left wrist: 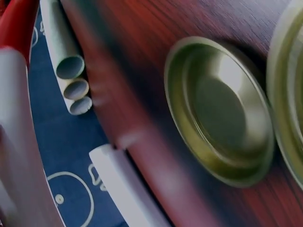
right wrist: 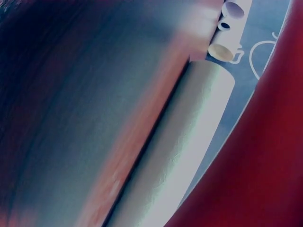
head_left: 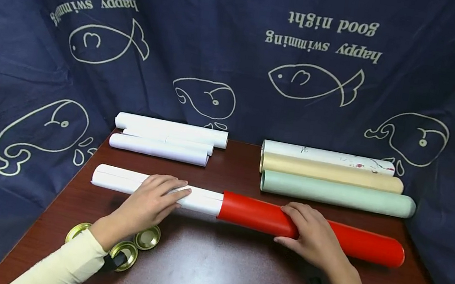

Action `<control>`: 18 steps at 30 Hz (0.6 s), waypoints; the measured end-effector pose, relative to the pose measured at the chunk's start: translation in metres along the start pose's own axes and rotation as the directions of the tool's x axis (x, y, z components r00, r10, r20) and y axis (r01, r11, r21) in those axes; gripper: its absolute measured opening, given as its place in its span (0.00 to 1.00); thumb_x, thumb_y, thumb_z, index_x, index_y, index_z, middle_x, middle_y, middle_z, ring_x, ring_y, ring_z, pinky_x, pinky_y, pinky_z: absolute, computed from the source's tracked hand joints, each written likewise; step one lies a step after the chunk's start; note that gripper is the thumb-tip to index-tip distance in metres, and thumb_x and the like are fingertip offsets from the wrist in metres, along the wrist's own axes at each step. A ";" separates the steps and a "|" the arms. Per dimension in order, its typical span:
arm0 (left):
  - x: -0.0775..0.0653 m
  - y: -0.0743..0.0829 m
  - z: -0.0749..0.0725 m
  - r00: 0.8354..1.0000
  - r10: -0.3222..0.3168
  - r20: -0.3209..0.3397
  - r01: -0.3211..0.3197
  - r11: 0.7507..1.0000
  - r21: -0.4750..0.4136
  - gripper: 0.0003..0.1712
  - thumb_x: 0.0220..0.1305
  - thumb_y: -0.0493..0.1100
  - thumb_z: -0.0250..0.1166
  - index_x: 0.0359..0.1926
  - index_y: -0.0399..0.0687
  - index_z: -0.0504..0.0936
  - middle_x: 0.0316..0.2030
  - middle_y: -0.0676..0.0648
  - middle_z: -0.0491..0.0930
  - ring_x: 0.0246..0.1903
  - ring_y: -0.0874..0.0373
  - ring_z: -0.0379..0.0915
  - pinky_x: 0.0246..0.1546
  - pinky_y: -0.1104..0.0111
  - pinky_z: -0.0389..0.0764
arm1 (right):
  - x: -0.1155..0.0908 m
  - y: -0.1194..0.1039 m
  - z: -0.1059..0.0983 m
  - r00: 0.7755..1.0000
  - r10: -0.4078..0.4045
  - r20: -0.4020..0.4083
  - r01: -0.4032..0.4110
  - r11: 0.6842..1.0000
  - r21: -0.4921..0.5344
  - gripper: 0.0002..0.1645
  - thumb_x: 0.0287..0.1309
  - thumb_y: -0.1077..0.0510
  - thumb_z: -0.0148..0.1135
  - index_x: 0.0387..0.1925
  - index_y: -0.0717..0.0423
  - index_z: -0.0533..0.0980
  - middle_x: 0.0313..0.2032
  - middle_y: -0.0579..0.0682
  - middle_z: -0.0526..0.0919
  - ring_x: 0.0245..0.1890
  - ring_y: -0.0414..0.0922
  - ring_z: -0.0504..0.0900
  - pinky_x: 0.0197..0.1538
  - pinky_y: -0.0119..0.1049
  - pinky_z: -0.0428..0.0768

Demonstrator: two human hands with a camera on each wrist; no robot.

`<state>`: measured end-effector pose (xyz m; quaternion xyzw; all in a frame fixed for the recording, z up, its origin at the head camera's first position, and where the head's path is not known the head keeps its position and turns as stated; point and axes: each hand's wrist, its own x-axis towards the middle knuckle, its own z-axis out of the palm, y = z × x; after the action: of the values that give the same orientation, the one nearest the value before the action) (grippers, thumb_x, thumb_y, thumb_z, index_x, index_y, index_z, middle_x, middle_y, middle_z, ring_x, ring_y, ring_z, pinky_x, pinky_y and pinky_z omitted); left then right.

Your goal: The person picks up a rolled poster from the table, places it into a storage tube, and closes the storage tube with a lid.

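Observation:
My left hand [head_left: 156, 200] curls from above round a white paper roll [head_left: 117, 179], fingers on its far side. The roll's right end goes into the open end of a red tube [head_left: 252, 211]. Gripping the red tube near its middle is my right hand [head_left: 312, 234], with the thumb on the near side. Roll and tube form one long line across the table. In the left wrist view the white roll [left wrist: 14, 123] runs along the left edge, meeting red at the top. Red tube surface [right wrist: 265, 156] fills the right side of the right wrist view.
Several white rolls [head_left: 168, 129] lie at the back left. At the back right are a patterned white tube [head_left: 326, 157], a cream tube [head_left: 332, 173] and a pale green tube [head_left: 333, 194]. Shallow gold metal dishes [head_left: 147, 237] sit by my left forearm. A blue curtain [head_left: 241, 42] hangs behind the table.

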<state>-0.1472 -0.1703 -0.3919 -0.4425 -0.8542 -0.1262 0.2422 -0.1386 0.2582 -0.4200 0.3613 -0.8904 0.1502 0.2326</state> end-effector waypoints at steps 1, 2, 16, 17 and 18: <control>0.002 0.002 0.001 1.000 -0.004 0.003 0.004 1.000 0.000 0.30 0.59 0.39 0.71 0.63 0.47 0.77 0.59 0.42 0.76 0.57 0.44 0.71 0.55 0.50 0.71 | 0.000 0.000 0.000 1.000 -0.005 -0.004 0.005 1.000 -0.001 0.41 0.52 0.29 0.67 0.54 0.56 0.77 0.50 0.53 0.79 0.48 0.52 0.79 0.50 0.51 0.77; 0.003 0.005 0.003 1.000 -0.003 0.001 0.003 1.000 0.004 0.30 0.58 0.39 0.72 0.62 0.47 0.77 0.59 0.43 0.76 0.57 0.44 0.71 0.56 0.50 0.71 | 0.000 -0.001 0.001 1.000 -0.008 -0.006 0.008 1.000 -0.002 0.41 0.52 0.29 0.68 0.54 0.56 0.77 0.50 0.53 0.79 0.48 0.52 0.79 0.50 0.51 0.77; 0.024 0.038 0.013 0.998 -0.033 -0.062 0.033 0.999 0.010 0.27 0.53 0.43 0.77 0.55 0.43 0.82 0.53 0.45 0.81 0.53 0.46 0.75 0.56 0.53 0.73 | 0.007 -0.018 -0.005 0.999 -0.039 -0.002 0.039 0.999 -0.033 0.41 0.45 0.35 0.76 0.54 0.56 0.77 0.50 0.53 0.79 0.48 0.52 0.79 0.49 0.51 0.78; 0.026 0.040 0.014 0.997 -0.046 -0.058 0.046 0.999 0.012 0.27 0.53 0.44 0.77 0.55 0.43 0.82 0.53 0.46 0.81 0.53 0.47 0.75 0.56 0.53 0.73 | 0.007 -0.018 -0.005 0.999 -0.038 -0.002 0.038 0.999 -0.037 0.41 0.45 0.35 0.76 0.55 0.56 0.77 0.50 0.53 0.79 0.48 0.52 0.79 0.50 0.51 0.78; 0.029 0.042 0.015 0.997 -0.057 -0.052 0.058 0.998 0.016 0.28 0.53 0.44 0.77 0.55 0.43 0.82 0.53 0.46 0.81 0.53 0.47 0.75 0.56 0.54 0.73 | 0.008 -0.019 -0.006 0.999 -0.036 -0.005 0.036 0.999 -0.040 0.41 0.45 0.35 0.76 0.55 0.56 0.77 0.50 0.53 0.79 0.48 0.52 0.79 0.49 0.51 0.78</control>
<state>-0.1314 -0.1198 -0.3896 -0.4123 -0.8611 -0.1367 0.2642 -0.1284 0.2433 -0.4095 0.3721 -0.8860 0.1291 0.2448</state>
